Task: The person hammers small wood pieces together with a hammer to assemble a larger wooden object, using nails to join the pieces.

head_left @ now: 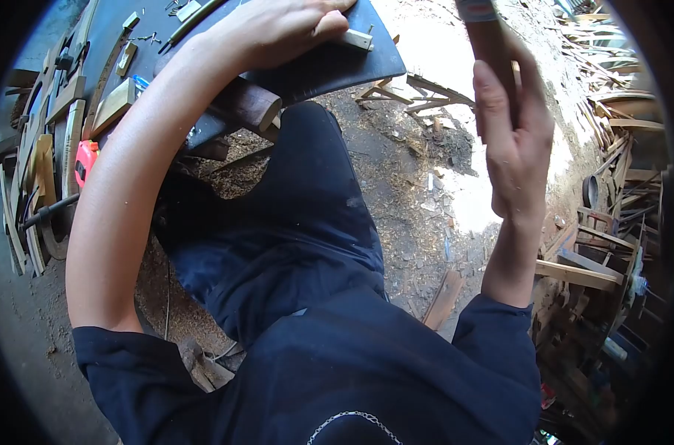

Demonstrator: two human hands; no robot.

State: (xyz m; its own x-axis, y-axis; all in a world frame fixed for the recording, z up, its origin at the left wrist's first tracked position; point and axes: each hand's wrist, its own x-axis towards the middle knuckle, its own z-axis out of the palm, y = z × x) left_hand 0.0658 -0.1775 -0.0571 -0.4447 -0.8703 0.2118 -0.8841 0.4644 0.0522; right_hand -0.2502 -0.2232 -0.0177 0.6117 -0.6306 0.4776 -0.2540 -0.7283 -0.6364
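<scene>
My left hand (288, 28) lies over a small pale wood piece (353, 39) on the dark tabletop (377, 61), fingers closed around it and partly cut off by the upper edge. A thin nail-like pin (370, 30) stands up at the wood's exposed end. Off to the right, my right hand (511, 122) is raised and wrapped around the brown wooden handle (494, 55) of what looks like a hammer. Its upper part is grey with a coloured label, and the head is out of view.
Loose nails (150, 37) and small wood blocks (127, 58) lie at the tabletop's left. A thick round wooden bar (251, 104) juts out below. A red tape measure (86, 162) sits by my left forearm. Wood scraps (626, 178) pile up at right; sawdust covers the ground.
</scene>
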